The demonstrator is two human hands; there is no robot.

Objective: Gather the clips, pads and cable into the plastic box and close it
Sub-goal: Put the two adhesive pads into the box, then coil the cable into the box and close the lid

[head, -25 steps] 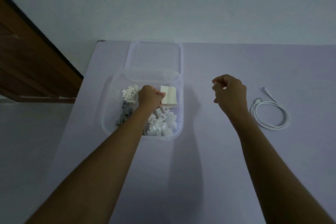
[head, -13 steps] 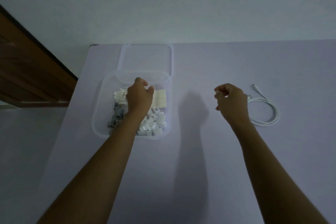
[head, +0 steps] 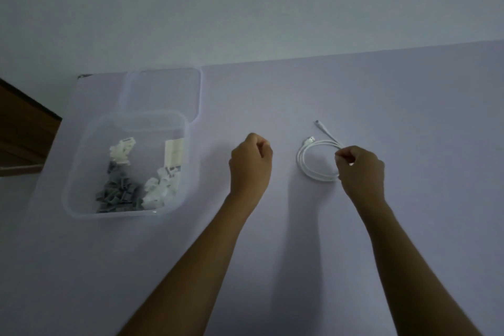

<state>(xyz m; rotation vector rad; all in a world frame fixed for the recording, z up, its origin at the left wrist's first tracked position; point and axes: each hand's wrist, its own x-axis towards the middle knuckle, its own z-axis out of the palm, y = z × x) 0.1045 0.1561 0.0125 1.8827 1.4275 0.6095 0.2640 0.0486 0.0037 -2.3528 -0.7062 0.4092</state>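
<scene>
The right hand [head: 360, 169] pinches the white cable [head: 300, 159], coiled on the table [head: 272, 240]. The left hand [head: 251, 163] hovers clenched, holding nothing, between the cable and the open plastic box [head: 114, 216] of clips [head: 117, 194] and pads [head: 174, 153].

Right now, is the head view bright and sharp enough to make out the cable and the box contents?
Head view: dim, bluish, darker at the corners, yet the white cable stands out on the table, which carries soft shadows. Same view: plastic box walls faint, grey clips and white clips inside tell apart, fine detail soft.
</scene>
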